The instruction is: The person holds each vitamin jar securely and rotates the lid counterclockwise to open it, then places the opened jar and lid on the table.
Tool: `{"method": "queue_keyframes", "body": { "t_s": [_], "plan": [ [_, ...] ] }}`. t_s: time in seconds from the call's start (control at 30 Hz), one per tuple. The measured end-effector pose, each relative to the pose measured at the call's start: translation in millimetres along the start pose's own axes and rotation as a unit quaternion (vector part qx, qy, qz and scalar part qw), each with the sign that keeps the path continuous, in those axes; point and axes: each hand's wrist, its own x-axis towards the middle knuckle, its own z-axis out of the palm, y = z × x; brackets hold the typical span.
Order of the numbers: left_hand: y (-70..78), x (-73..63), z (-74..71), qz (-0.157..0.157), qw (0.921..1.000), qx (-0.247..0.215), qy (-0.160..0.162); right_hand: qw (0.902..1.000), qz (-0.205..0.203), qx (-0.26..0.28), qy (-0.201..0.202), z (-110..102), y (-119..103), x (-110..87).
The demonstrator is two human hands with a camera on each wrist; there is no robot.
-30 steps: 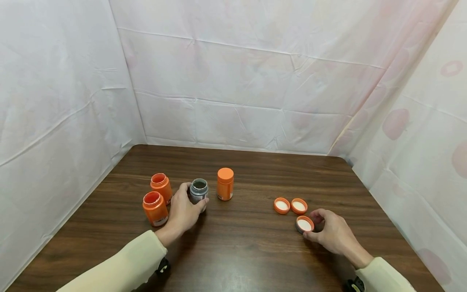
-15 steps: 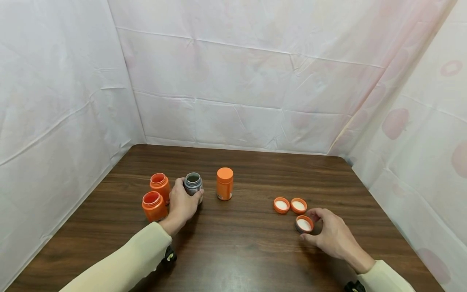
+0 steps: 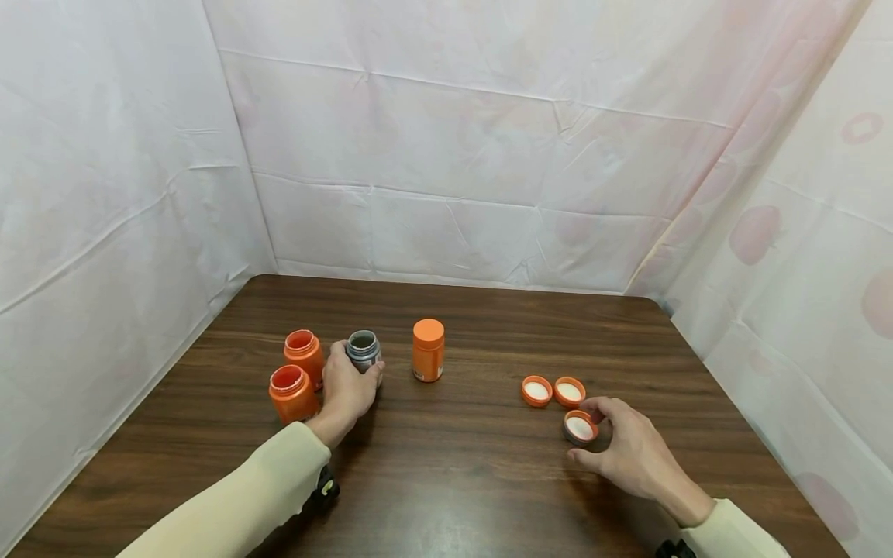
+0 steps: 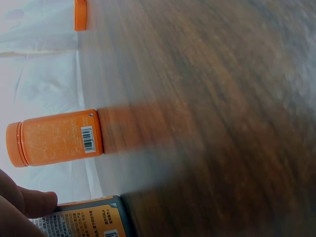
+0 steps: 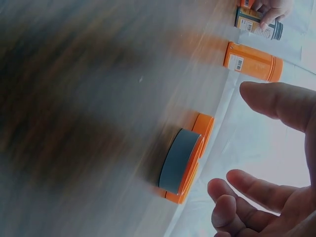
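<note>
My left hand [image 3: 346, 394] grips an uncapped grey jar [image 3: 363, 354] from its near left side, thumb on its right. In the left wrist view, the jar [image 4: 94, 219] shows an orange and white label, and its base meets the table. My right hand [image 3: 636, 451] is beside an upturned grey lid [image 3: 580, 428] with an orange rim and white liner. In the right wrist view, its thumb and fingers are spread apart, off the grey lid [image 5: 177, 160]. Two upturned orange lids, a left one [image 3: 536, 391] and a right one [image 3: 570, 392], lie just behind the grey one.
Two uncapped orange jars, a rear one [image 3: 304, 358] and a front one [image 3: 294, 394], stand left of my left hand. A capped orange jar [image 3: 429, 350] stands right of the grey jar. The brown wooden table [image 3: 460, 480] meets white sheets at its back and sides.
My left hand has moved the grey jar back and left, closer to the orange jars. My right hand has let go of the grey lid, and its thumb has drawn away.
</note>
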Motion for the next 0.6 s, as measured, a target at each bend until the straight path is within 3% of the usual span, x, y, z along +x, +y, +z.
{"method": "queue_keyframes", "body": {
  "t_s": [0.3, 0.6],
  "plan": [
    [-1.4, 2.9, -0.7, 0.007, 0.9997, 0.001, 0.023, 0.9999, -0.006, 0.012, 0.003, 1.4, -4.9, -1.3],
    [10.8, -4.1, -2.0, 0.066, 0.9964, -0.01, 0.052, 0.9979, -0.042, 0.004, 0.049, 2.0, -8.0, 0.5]
  ]
}}
